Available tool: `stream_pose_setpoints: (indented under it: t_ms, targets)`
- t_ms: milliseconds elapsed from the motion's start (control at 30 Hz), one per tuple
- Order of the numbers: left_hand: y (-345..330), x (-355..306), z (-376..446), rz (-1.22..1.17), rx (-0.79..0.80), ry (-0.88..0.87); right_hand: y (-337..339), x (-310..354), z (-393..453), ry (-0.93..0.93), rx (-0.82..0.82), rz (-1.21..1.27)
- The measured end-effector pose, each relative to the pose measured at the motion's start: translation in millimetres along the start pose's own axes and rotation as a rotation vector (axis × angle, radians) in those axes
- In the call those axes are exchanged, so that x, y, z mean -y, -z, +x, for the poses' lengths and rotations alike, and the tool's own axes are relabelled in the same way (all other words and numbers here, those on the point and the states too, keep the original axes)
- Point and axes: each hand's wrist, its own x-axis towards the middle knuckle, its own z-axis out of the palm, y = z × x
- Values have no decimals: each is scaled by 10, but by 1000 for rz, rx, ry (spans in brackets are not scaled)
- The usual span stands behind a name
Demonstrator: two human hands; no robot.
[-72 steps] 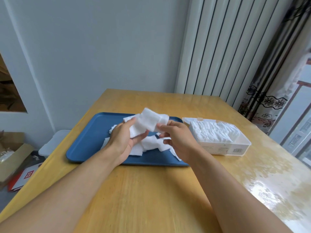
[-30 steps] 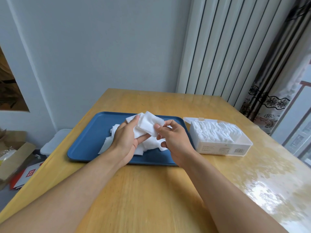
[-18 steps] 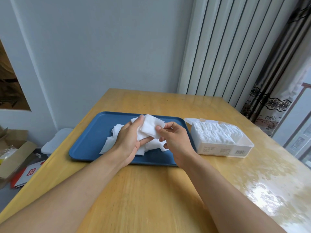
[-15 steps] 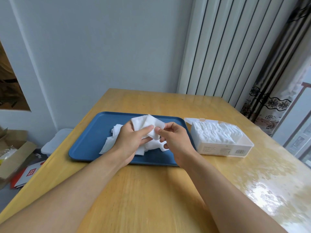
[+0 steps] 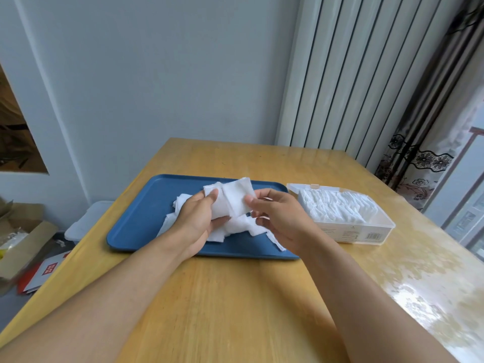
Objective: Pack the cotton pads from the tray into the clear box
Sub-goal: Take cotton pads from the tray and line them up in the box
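Held above the blue tray [image 5: 136, 221], between both hands: a small stack of white cotton pads [image 5: 230, 200], squarish, faces turned toward the camera, top edges tilted up and slightly right. Gripped by the left hand [image 5: 196, 221] with the thumb curled under the lower edge and the fingers [image 5: 213, 195] wrapped over the left side and front. Pinched at the right edge by the right hand [image 5: 277, 218], thumb in front, remaining fingers curled behind and partly hidden. No clear long axis to the held stack; a seam between two pads running roughly top to bottom.

Directly below the hands, more loose pads [image 5: 243, 226] lying scattered and overlapping on the tray floor, spread mostly left to right, one corner poking out near the right wrist.

Just right of the tray, nearly touching its edge: the clear box [image 5: 366, 231], lid folded back at the far side, long axis running from far-left to near-right, already holding a row of pads [image 5: 335, 205] standing on edge.

Tray and box both resting on a wooden table [image 5: 235, 310], against a pale wall with vertical panels and a patterned curtain at right; cardboard box [image 5: 23, 242] on the floor at left.

Compared with half a second earlier: left fingers shifted from the top corner onto the front face, stack raised slightly and more squared up, right pinch in much the same place.
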Motion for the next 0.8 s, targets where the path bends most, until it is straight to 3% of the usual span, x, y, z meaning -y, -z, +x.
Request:
stream_pose_setpoints:
  t_ms: [100, 333, 500, 633, 700, 800]
  targets:
    - [-30, -2, -65, 49, 115, -15, -139, -38, -34, -102, 78, 149]
    - [-105, -16, -145, -132, 238, 16, -197, -79, -36, -135, -46, 72]
    - [-82, 37, -132, 81, 265, -83, -184, -76, -38, -148, -68, 23]
    - [-24, 59, -104, 272, 241, -130, -95, -32, -26, 47, -193, -280]
    - [-21, 41, -127, 377, 273, -136, -39, 15, -30, 159, -137, -450]
    - [-53, 8, -180, 403, 333, -124, 7, 58, -35, 179, -1, -686]
